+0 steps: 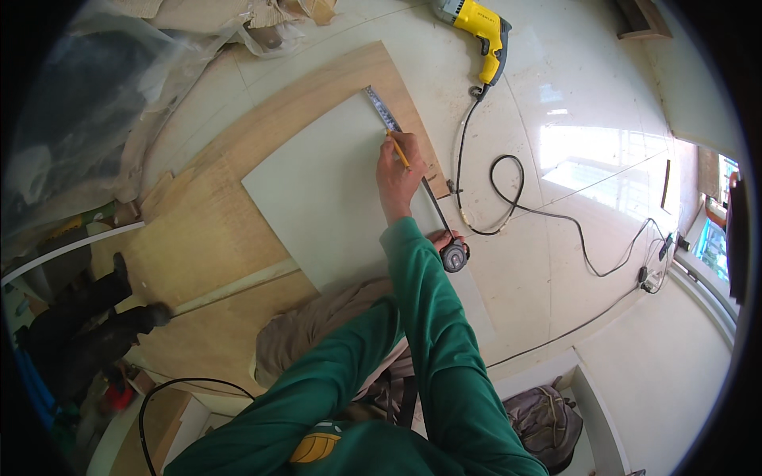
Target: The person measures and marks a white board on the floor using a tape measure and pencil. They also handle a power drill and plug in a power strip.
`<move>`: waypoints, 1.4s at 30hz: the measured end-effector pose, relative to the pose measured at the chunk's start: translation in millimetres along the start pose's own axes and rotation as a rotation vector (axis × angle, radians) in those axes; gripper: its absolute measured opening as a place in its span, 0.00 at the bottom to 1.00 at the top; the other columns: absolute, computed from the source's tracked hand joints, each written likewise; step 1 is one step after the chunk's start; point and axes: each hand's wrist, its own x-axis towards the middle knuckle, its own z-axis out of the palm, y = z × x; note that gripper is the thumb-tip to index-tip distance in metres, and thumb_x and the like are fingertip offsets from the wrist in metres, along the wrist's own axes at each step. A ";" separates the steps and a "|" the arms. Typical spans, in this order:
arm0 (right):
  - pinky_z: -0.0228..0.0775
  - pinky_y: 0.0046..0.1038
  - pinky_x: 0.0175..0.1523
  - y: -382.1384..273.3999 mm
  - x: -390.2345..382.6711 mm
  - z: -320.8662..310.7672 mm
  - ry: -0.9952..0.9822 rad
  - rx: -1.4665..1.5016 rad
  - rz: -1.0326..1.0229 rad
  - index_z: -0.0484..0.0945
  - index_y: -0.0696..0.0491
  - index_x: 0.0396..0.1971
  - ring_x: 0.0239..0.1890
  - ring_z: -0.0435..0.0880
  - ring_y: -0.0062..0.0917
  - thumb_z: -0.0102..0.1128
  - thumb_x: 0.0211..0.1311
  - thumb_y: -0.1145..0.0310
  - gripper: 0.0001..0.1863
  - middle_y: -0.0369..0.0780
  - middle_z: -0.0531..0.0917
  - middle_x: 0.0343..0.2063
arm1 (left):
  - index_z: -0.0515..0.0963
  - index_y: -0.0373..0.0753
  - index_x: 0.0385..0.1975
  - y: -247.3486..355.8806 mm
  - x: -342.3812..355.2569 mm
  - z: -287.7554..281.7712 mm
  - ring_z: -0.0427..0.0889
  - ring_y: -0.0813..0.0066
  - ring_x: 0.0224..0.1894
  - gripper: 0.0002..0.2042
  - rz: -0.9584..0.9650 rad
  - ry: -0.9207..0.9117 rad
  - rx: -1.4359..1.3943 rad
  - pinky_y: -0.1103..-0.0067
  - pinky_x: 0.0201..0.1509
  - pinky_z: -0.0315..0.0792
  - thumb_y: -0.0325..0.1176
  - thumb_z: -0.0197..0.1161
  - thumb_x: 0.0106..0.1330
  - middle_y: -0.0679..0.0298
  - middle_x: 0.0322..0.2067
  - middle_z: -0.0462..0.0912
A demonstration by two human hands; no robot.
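Observation:
A pale white panel (313, 182) lies on a large plywood sheet (190, 218). A tape measure (454, 256) is stretched along the panel's right side, its blade reaching up to the far edge. My right hand (399, 176) is closed around a yellow pencil (398, 151) and rests by the blade, with the pencil across it. Crossing beneath my right arm, my left arm leads to my left hand (444, 238), mostly hidden, which grips the tape measure's dark case near the panel's right edge.
A yellow and black power drill (486, 36) lies on the tiled floor at the far side. Its black cord (583, 238) loops rightward to a plug. Clear plastic sheeting (95, 103) is heaped far left, near dark shoes (119, 317). A grey backpack (546, 424) sits at the near right.

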 end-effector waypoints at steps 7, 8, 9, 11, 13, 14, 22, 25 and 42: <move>0.81 0.35 0.44 3.2 2.5 3.8 0.032 0.028 -0.022 0.81 0.55 0.39 0.35 0.92 0.41 0.66 0.68 0.74 0.04 0.48 0.90 0.34 | 0.75 0.37 0.55 0.4 -2.1 2.5 0.79 0.66 0.54 0.15 -0.008 0.004 0.005 0.69 0.62 0.73 0.41 0.58 0.80 0.60 0.51 0.81; 0.81 0.35 0.44 1.9 2.9 3.4 0.027 0.049 0.003 0.81 0.55 0.39 0.35 0.92 0.40 0.67 0.68 0.74 0.04 0.48 0.90 0.33 | 0.75 0.37 0.56 0.4 -2.0 3.1 0.79 0.66 0.55 0.15 -0.008 0.003 0.004 0.69 0.62 0.73 0.41 0.58 0.80 0.60 0.51 0.81; 0.81 0.35 0.44 0.5 3.3 3.1 0.022 0.071 0.028 0.81 0.56 0.39 0.35 0.92 0.40 0.67 0.68 0.74 0.04 0.48 0.90 0.33 | 0.75 0.37 0.56 1.1 -1.9 3.3 0.79 0.66 0.55 0.15 -0.010 0.005 0.006 0.69 0.62 0.73 0.41 0.58 0.80 0.60 0.51 0.81; 0.81 0.35 0.44 -0.2 4.5 3.4 0.035 0.027 -0.012 0.81 0.56 0.39 0.34 0.92 0.39 0.66 0.68 0.74 0.04 0.48 0.90 0.32 | 0.75 0.37 0.56 0.2 -2.7 4.7 0.79 0.66 0.55 0.15 -0.013 0.005 0.009 0.69 0.62 0.73 0.41 0.58 0.80 0.60 0.52 0.81; 0.81 0.35 0.43 1.2 6.0 3.3 0.029 0.025 -0.014 0.81 0.56 0.39 0.33 0.92 0.39 0.67 0.68 0.74 0.04 0.48 0.90 0.32 | 0.75 0.37 0.57 0.4 -2.6 5.8 0.79 0.66 0.56 0.16 -0.016 0.003 0.015 0.69 0.63 0.73 0.42 0.58 0.80 0.60 0.52 0.81; 0.81 0.35 0.43 0.2 6.5 2.0 0.013 0.042 0.004 0.81 0.56 0.39 0.33 0.92 0.39 0.67 0.68 0.74 0.04 0.48 0.90 0.31 | 0.74 0.37 0.57 0.0 -2.3 6.0 0.79 0.66 0.56 0.16 -0.013 0.004 0.014 0.69 0.63 0.73 0.42 0.58 0.80 0.60 0.52 0.81; 0.81 0.35 0.43 -1.8 7.3 0.4 0.008 -0.004 -0.018 0.82 0.57 0.38 0.33 0.92 0.39 0.66 0.68 0.73 0.04 0.48 0.90 0.31 | 0.74 0.37 0.58 0.7 -5.2 5.5 0.78 0.65 0.57 0.17 -0.015 0.004 0.019 0.68 0.64 0.73 0.43 0.58 0.81 0.60 0.53 0.81; 0.81 0.36 0.43 -5.1 7.7 1.8 0.019 0.015 0.024 0.82 0.57 0.38 0.34 0.93 0.39 0.66 0.68 0.74 0.04 0.48 0.90 0.31 | 0.74 0.37 0.59 0.3 -6.2 4.5 0.78 0.65 0.58 0.18 -0.017 0.003 0.023 0.68 0.65 0.73 0.43 0.58 0.81 0.60 0.54 0.81; 0.81 0.37 0.43 -10.4 7.8 -0.7 -0.021 0.017 0.017 0.82 0.57 0.37 0.33 0.92 0.41 0.67 0.68 0.72 0.05 0.47 0.90 0.28 | 0.73 0.37 0.62 0.9 -17.3 6.5 0.78 0.64 0.61 0.20 -0.013 0.008 0.057 0.67 0.68 0.73 0.46 0.57 0.81 0.60 0.57 0.80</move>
